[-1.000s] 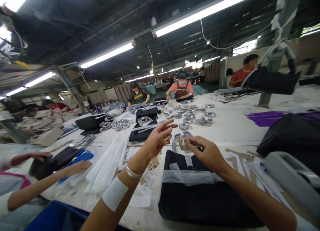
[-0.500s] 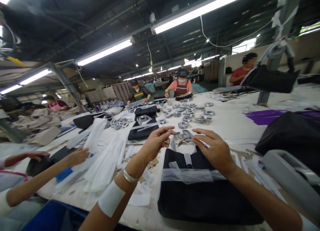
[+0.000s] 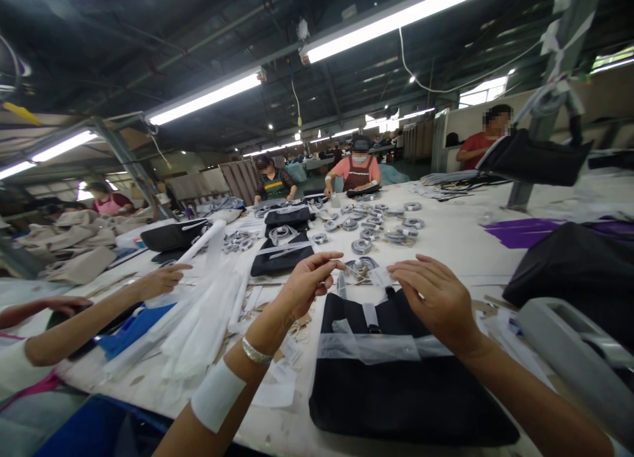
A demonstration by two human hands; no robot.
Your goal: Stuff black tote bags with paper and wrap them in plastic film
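Observation:
A black bag (image 3: 396, 391) lies flat in front of me, with a strip of translucent wrapping (image 3: 366, 348) across it and a wrapped buckle strap near its top edge. Above that edge, my left hand (image 3: 314, 279) is closed in a pinch on a thin string (image 3: 352, 271). My right hand (image 3: 436, 302) has its fingers pressed together at the edge of a small white tag (image 3: 380, 277), which the string seems to reach. Just behind the tag lies a grey coiled strap (image 3: 364, 264), partly hidden.
More coiled straps (image 3: 361, 246) and black bags (image 3: 282, 252) lie farther back. At left, a co-worker's hand (image 3: 161, 282) is over white wrapping sheets (image 3: 203, 331). A grey tape dispenser (image 3: 559, 351), a black bag (image 3: 569, 279) and purple pieces (image 3: 520, 232) are at right.
The white tag now shows by my right fingers, with the string stretched toward my left hand. My right hand has shifted slightly right. The co-worker's hand at left has moved up.

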